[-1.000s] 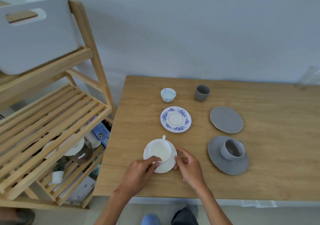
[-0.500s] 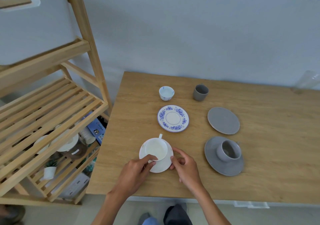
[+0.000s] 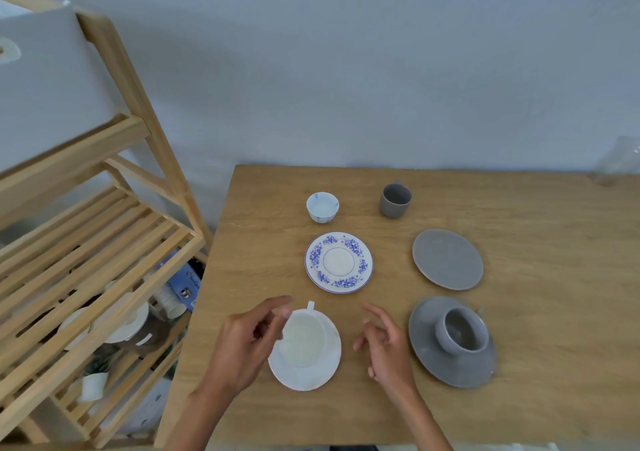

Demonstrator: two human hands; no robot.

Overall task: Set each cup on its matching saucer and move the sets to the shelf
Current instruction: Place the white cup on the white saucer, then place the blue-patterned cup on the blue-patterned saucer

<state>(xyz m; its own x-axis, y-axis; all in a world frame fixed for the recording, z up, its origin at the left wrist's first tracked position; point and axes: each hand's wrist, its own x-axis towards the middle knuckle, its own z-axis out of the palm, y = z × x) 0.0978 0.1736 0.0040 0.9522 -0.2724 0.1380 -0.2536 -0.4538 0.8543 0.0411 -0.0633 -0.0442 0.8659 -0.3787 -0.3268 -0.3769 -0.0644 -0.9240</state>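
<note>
Seen near the front edge of the light wooden table (image 3: 519, 398): plain white ceramic cup (image 3: 304, 338) seated on its round white saucer (image 3: 313, 367). Left hand (image 3: 242, 350) hovering at the cup's left, fingers loosely curled, gripping nothing. Right hand (image 3: 388, 346) just right of the saucer, fingers relaxed and spread, clear of it. Behind: blue-flowered white saucer (image 3: 338, 262) bare, small blue-patterned white cup (image 3: 322, 207) apart beyond it. To the right: grey handled cup (image 3: 460, 331) seated on a grey saucer (image 3: 450, 364); second grey saucer (image 3: 447, 259) bare; grey tumbler-shaped cup (image 3: 395, 200) at the back. Slatted wooden shelf (image 3: 86, 242) left of the table.
</note>
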